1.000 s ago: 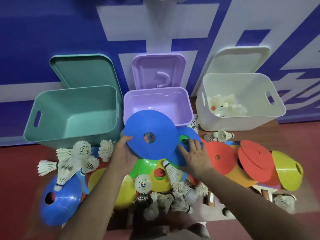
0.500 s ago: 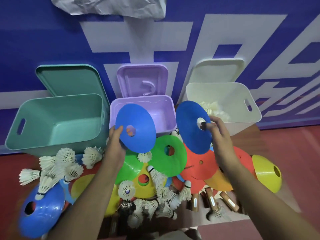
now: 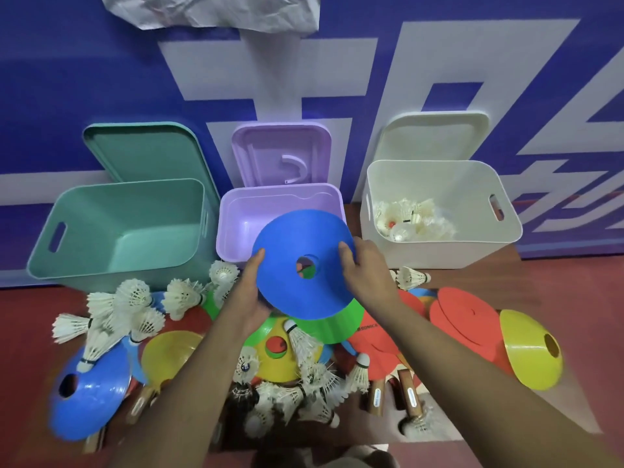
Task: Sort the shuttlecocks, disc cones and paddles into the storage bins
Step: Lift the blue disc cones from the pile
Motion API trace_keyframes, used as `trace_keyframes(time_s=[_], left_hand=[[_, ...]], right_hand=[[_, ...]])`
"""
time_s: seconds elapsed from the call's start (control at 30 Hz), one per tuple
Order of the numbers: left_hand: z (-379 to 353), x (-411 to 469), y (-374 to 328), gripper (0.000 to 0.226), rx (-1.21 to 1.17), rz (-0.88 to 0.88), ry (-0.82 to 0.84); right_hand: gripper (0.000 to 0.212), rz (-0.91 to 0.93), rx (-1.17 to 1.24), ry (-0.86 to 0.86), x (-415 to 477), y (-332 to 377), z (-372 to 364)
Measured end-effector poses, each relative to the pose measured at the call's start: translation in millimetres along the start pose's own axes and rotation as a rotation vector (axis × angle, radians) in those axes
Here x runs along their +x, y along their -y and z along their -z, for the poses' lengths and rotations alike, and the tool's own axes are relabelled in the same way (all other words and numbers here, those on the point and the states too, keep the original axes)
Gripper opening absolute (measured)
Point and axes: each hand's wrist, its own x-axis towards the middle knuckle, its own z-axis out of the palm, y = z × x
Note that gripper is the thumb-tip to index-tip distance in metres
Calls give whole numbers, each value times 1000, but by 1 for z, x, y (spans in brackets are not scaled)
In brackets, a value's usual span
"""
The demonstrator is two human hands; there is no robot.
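Both hands hold a blue plastic disc cone (image 3: 297, 292), tilted so its centre hole faces the camera. The left hand (image 3: 248, 293) grips the cone's left rim, thumb on top, with its fingers hidden beneath. The right hand (image 3: 369, 270) grips the right rim, its fingers (image 3: 346, 251) curled onto the upper face. Past the fingertips, the cone overlaps the near wall of an open lilac plastic storage bin (image 3: 236, 211).

Left of the left hand stands an open teal plastic bin (image 3: 118, 197). Right of the right hand, an open white plastic bin (image 3: 439, 251) holds a heap of white feather shuttlecocks (image 3: 408, 219).

Beneath the held cone, between the two wrists, a green disc cone (image 3: 337, 327) lies on the pile. Red-faced paddles with wooden handles (image 3: 374, 346) lie under the right forearm, and a yellow disc cone (image 3: 530, 352) sits well to its right. Left of the left forearm lie loose shuttlecocks (image 3: 128, 309) and a second blue disc cone (image 3: 91, 400).
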Motion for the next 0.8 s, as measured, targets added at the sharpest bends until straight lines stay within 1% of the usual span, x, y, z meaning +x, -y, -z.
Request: trace_keyframes(time_s=[0.1,0.13,0.17,0.2,0.23,0.3,0.33,0.4,0.47,0.5,0.57,0.6,0.7,0.8], left_hand=[[15,2,-5,46,-8,-59,-69],[21,2,-8,47,7,-91,-84],[27,3,-10,48,32,-129,-90],[32,2,-13,49,65,-167,-87],[35,1,-16,49,105,-193,-93],[38,-3,-23,44,201,-216,-133],[39,-4,-25,42,244,-213,-154],[43,-3,-28,48,304,-201,-175],[47,-2,-28,51,324,-178,-181],[48,-1,-27,48,299,-165,-178],[50,1,-24,39,210,-142,-153],[51,2,-24,36,167,-136,-138],[51,6,-26,39,110,-157,-139],[46,11,-32,29,98,-204,-173]], right_hand=[[47,-112,147,-48,3,-12,-3],[44,-136,137,-57,1,-19,-4],[38,-127,54,-31,-3,-26,-5],[36,-83,-79,45,-8,-35,-9],[38,-24,-216,158,-15,-41,-14],[48,74,-413,353,-25,-49,-29],[52,105,-483,399,-27,-53,-38],[56,101,-620,436,-28,-56,-54],[54,53,-708,457,-26,-59,-64],[52,45,-722,457,-26,-60,-67],[46,46,-691,442,-24,-65,-68],[43,42,-633,424,-24,-66,-65],[35,-12,-378,307,-20,-69,-48],[28,-94,-127,206,-16,-62,-21]])
